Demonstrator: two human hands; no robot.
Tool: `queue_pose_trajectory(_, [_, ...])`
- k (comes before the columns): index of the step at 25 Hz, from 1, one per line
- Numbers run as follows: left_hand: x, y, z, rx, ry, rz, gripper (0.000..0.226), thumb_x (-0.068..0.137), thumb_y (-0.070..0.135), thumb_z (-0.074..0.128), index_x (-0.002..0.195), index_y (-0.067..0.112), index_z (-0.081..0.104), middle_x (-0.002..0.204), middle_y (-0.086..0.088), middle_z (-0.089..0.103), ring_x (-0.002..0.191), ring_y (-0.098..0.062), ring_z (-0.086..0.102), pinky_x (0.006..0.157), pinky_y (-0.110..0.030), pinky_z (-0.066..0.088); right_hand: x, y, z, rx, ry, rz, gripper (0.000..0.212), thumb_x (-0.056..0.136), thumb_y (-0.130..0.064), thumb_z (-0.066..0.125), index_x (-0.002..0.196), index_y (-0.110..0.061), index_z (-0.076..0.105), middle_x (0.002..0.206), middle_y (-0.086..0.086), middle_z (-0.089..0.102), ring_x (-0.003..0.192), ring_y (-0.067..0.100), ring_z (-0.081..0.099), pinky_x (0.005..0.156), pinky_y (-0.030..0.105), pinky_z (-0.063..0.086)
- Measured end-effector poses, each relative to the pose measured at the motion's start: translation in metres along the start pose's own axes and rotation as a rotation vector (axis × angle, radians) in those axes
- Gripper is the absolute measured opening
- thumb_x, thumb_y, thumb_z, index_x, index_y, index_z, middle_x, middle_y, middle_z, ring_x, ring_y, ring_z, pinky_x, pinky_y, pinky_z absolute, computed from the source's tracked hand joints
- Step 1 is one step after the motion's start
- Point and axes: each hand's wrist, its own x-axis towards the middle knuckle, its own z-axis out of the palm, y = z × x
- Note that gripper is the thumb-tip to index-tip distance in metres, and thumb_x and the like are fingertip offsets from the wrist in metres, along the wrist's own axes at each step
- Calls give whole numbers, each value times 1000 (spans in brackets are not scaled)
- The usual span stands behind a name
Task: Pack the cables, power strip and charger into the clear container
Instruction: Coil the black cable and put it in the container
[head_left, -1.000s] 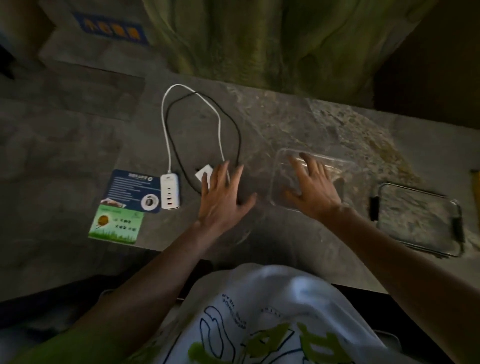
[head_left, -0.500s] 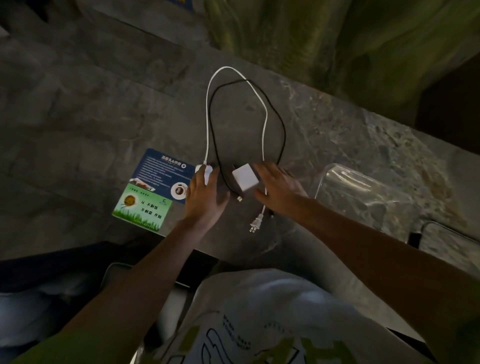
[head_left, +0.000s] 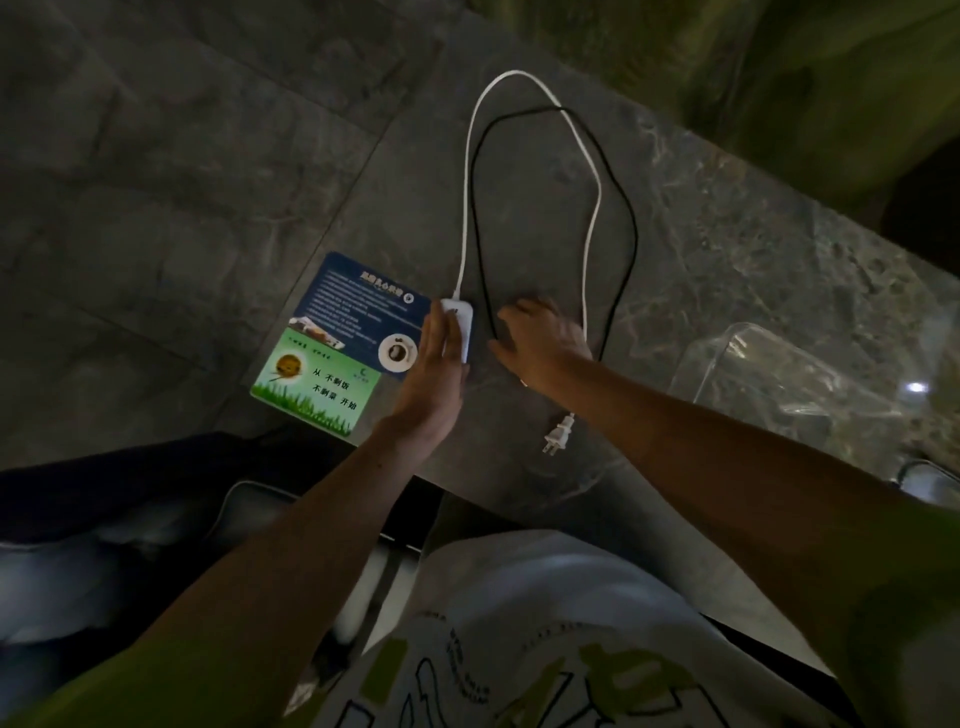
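Note:
A white power strip lies on the dark stone table. Its white cable loops away and back to a plug near the front edge. My left hand rests against the strip's left side with straight fingers. A thin black cable loops inside and beside the white one. My right hand lies over the spot between the cables, fingers curled down over the charger, which is hidden beneath it. The clear container stands open to the right, apart from both hands.
A blue card and a green card lie left of the strip at the table's corner. The edge of a clear lid shows at the far right. A green curtain hangs behind the table. Floor lies to the left.
My right hand left the container, crossed left and now covers the white charger. My left hand moved left to the power strip. The view has swung left.

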Motion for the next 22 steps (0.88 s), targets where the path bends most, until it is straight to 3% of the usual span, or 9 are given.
queue_pose_trajectory(3, [4,-3,5,23,-6,-29,69,99,2,43,151,-2,-2,159,-22,-12,148,-34,-7,121,-35,5,4,-9,6,-107,19,27,32,92,-37,54,114,-15,60,118,7,58,117,30,50,89,41,44])
queue_pose_trajectory(6, [5,-4,9,41,7,-54,74,99,5,44,151,2,-9,160,-17,-15,148,-30,-9,117,-30,0,10,-22,13,-243,-33,103,23,93,-18,54,115,-17,61,117,6,63,114,29,56,81,39,43])
queue_pose_trajectory(9, [6,-4,10,49,10,-74,74,100,5,43,151,5,-10,160,-14,-16,148,-28,-9,114,-28,-2,10,-29,14,-213,-98,166,22,92,-10,52,110,-17,64,114,8,67,108,30,62,74,37,37])
queue_pose_trajectory(13, [3,-3,3,78,-24,-44,74,99,4,44,151,2,-9,160,-17,-16,148,-30,-10,118,-32,-1,-5,-20,4,224,23,296,22,96,-32,44,91,-18,60,98,12,67,91,34,63,68,34,40])
queue_pose_trajectory(17, [5,-1,-10,39,-131,-64,67,100,12,40,152,5,-2,161,-17,-12,149,-30,-6,119,-42,6,-30,-7,-15,588,118,319,21,95,-30,50,84,-15,60,83,9,71,75,25,67,64,34,51])
queue_pose_trajectory(20, [5,10,-24,-36,8,-37,51,100,28,44,147,11,33,156,-18,20,144,-34,21,114,-47,25,-48,5,-33,943,179,352,16,92,-24,57,82,-14,64,72,3,72,64,13,67,57,26,51])
queue_pose_trajectory(22, [2,26,-34,-284,144,96,39,99,33,49,134,16,52,140,-11,45,130,-25,43,104,-31,38,-62,13,-48,1166,213,348,14,93,-19,59,82,-13,65,71,2,70,67,13,64,56,22,47])
